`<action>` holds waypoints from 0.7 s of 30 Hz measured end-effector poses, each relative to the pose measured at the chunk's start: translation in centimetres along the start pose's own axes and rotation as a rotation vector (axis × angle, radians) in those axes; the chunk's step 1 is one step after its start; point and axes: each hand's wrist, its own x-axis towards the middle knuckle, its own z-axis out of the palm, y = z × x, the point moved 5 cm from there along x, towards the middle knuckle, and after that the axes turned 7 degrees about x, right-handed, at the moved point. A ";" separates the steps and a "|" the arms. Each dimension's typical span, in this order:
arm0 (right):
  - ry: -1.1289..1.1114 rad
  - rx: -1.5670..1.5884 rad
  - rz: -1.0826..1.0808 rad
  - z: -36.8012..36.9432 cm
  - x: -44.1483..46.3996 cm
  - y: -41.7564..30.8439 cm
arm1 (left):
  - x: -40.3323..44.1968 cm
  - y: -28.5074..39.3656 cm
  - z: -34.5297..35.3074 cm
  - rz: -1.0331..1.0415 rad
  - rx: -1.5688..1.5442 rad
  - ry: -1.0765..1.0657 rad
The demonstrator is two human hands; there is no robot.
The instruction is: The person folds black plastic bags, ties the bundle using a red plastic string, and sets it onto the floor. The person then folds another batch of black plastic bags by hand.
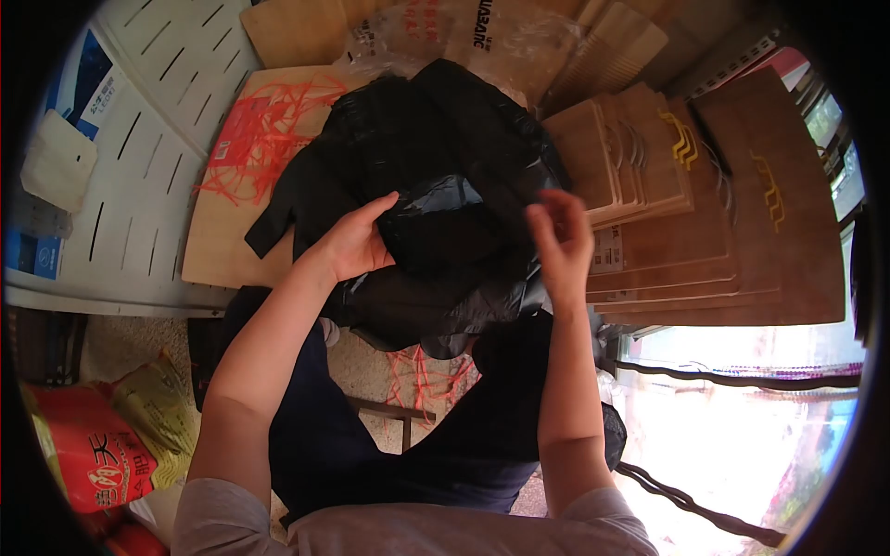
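A large heap of black plastic bags (417, 130) lies in front of me on a wooden board, its loose flaps spreading to the left and down over my knees. My left hand (360, 243) grips a folded black plastic bag with a shiny top, thumb along its left edge and fingers underneath. My right hand (562, 239) is raised at the right side of the heap, slightly blurred. Its thumb and bent fingers are apart, and I see nothing between them.
Red plastic string (269, 139) lies tangled on the wooden board (222, 246) at left. Wooden boards with yellow handles (681, 139) stand at right. A white slotted panel (162, 120) rises at left. A red and gold sack (111, 435) sits at lower left.
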 end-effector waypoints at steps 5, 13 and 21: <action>-0.521 -0.183 -0.408 7.7 -4.1 -2.8 | -0.1 0.1 0.1 0.022 0.048 -0.042; -0.450 -0.130 -0.052 7.1 -3.4 -1.1 | -0.7 0.6 1.5 0.007 0.053 -0.058; -0.437 0.008 0.032 6.0 -2.6 0.2 | -0.4 0.5 1.0 0.026 0.014 -0.056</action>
